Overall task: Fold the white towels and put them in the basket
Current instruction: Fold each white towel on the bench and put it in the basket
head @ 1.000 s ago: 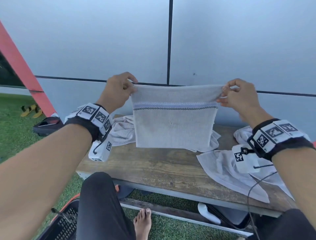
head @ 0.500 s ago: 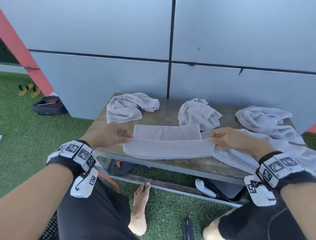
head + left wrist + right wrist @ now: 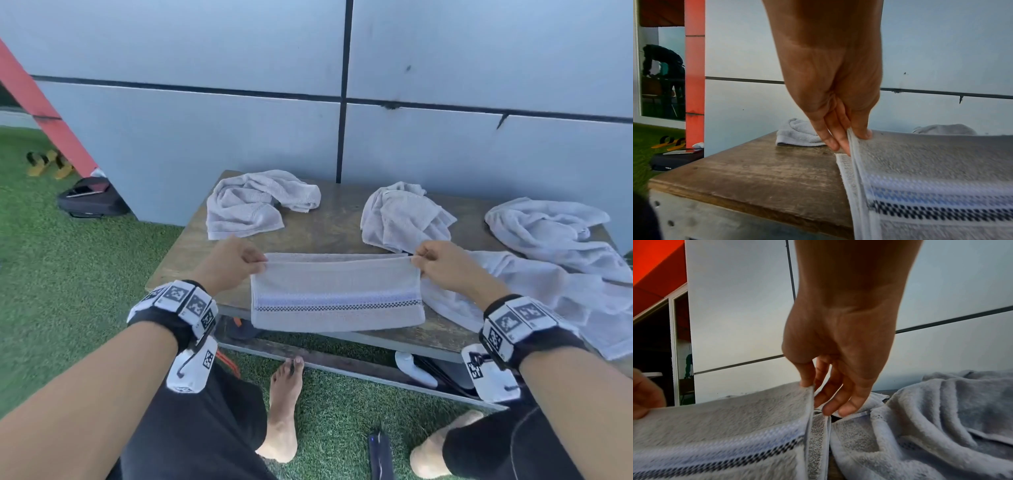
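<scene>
Left hand (image 3: 230, 263) and right hand (image 3: 442, 265), each pinching one upper corner of a folded white towel (image 3: 337, 298) between thumb and fingertips; the remaining fingers hang loosely extended below the pinch, as the wrist views show. The towel is stretched level between the two hands above the near part of the wooden worktop (image 3: 329, 229). Its free front layer, crossed by a pale blue band and a dark chequered stripe, drapes over the worktop's near edge; a rear layer lies on the wood just behind the grip line.

Handling, as judged: the terry cloth looks soft, light and limp, with no stiffness of its own, so it will sag wherever unsupported. Its pile should give good friction and make slipping unlikely. The hemmed corners and side edges appear the best places to hold, since tension between two corners keeps each fold line straight.

Surroundings: three crumpled towels at the back of the worktop, left (image 3: 253, 205), middle (image 3: 400, 219) and right (image 3: 544, 226), and one spread towel (image 3: 534, 294) just beside the right hand, all unfolded. The basket is not identifiable in any view. Artificial grass (image 3: 68, 274) lies below, and a grey panelled wall (image 3: 239, 130) stands behind.
</scene>
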The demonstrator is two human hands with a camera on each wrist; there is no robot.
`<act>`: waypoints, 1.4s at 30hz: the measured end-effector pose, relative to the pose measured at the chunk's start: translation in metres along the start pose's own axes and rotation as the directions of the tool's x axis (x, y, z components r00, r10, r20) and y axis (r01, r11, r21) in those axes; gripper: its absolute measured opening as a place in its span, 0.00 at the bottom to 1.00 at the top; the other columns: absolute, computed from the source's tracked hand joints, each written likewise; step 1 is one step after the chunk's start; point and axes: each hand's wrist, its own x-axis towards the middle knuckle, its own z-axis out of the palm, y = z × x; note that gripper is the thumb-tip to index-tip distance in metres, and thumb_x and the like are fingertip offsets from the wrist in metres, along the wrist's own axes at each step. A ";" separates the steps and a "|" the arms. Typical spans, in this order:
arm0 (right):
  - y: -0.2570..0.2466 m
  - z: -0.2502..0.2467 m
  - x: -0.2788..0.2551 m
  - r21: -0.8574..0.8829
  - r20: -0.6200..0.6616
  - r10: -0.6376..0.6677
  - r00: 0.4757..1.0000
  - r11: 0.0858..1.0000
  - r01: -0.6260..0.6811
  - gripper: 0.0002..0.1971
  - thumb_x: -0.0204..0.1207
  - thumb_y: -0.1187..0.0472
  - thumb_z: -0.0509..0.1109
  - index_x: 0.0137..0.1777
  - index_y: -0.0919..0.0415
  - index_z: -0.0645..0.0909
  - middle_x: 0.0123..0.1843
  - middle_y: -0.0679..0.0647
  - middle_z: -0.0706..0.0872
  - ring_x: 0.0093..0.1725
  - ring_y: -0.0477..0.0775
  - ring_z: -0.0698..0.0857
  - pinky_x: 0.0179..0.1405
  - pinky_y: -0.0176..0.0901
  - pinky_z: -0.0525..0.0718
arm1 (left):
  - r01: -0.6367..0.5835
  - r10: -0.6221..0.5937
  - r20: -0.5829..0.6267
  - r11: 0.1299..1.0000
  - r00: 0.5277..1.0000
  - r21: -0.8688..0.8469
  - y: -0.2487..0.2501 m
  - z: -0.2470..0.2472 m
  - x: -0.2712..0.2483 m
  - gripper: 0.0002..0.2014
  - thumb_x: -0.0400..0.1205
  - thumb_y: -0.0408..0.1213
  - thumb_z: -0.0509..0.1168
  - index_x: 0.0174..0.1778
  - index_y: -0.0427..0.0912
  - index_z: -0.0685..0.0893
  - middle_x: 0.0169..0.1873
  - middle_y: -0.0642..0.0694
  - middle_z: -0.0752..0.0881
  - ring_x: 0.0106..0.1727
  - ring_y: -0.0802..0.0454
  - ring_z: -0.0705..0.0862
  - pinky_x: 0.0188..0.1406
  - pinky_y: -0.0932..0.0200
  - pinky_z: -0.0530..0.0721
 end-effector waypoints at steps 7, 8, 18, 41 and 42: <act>0.000 0.023 0.038 0.020 -0.175 0.062 0.983 0.998 -0.060 0.10 0.83 0.62 0.65 0.40 0.62 0.75 0.34 0.53 0.80 0.34 0.50 0.76 0.31 0.42 0.70 | 0.012 -0.001 -0.121 0.996 0.993 0.091 0.006 0.021 0.048 0.06 0.79 0.29 0.69 0.37 0.38 0.88 0.29 0.49 0.82 0.34 0.53 0.78 0.32 0.66 0.70; 0.002 0.028 0.042 0.016 -0.178 0.072 0.981 0.997 -0.071 0.09 0.82 0.61 0.65 0.41 0.64 0.76 0.35 0.54 0.81 0.35 0.52 0.77 0.32 0.43 0.71 | 0.017 -0.004 -0.130 0.995 0.991 0.099 0.006 0.024 0.053 0.07 0.79 0.28 0.69 0.35 0.38 0.88 0.28 0.48 0.81 0.33 0.52 0.78 0.32 0.63 0.72; 0.013 0.046 0.060 -0.102 -0.156 0.012 0.988 0.994 -0.029 0.07 0.78 0.57 0.72 0.51 0.59 0.86 0.51 0.53 0.83 0.49 0.55 0.84 0.53 0.52 0.84 | 0.040 -0.026 -0.119 0.993 0.993 0.114 -0.016 0.045 0.076 0.07 0.80 0.34 0.71 0.52 0.40 0.89 0.47 0.50 0.87 0.48 0.53 0.81 0.48 0.60 0.73; -0.035 -0.012 0.021 -0.152 -0.263 -0.162 0.951 0.980 0.125 0.03 0.75 0.68 0.72 0.45 0.62 0.86 0.43 0.54 0.85 0.47 0.58 0.81 0.47 0.45 0.76 | -0.143 0.175 -0.107 0.956 0.979 0.257 0.035 -0.018 0.043 0.04 0.82 0.35 0.66 0.44 0.41 0.85 0.42 0.48 0.85 0.45 0.49 0.82 0.40 0.60 0.73; -0.038 -0.019 0.021 -0.128 -0.317 -0.181 0.931 0.981 0.147 0.03 0.74 0.68 0.72 0.45 0.61 0.86 0.43 0.53 0.83 0.45 0.55 0.79 0.45 0.41 0.71 | -0.167 0.208 -0.165 0.958 0.964 0.234 0.041 -0.025 0.042 0.04 0.81 0.34 0.66 0.44 0.41 0.85 0.41 0.49 0.84 0.43 0.50 0.81 0.39 0.61 0.72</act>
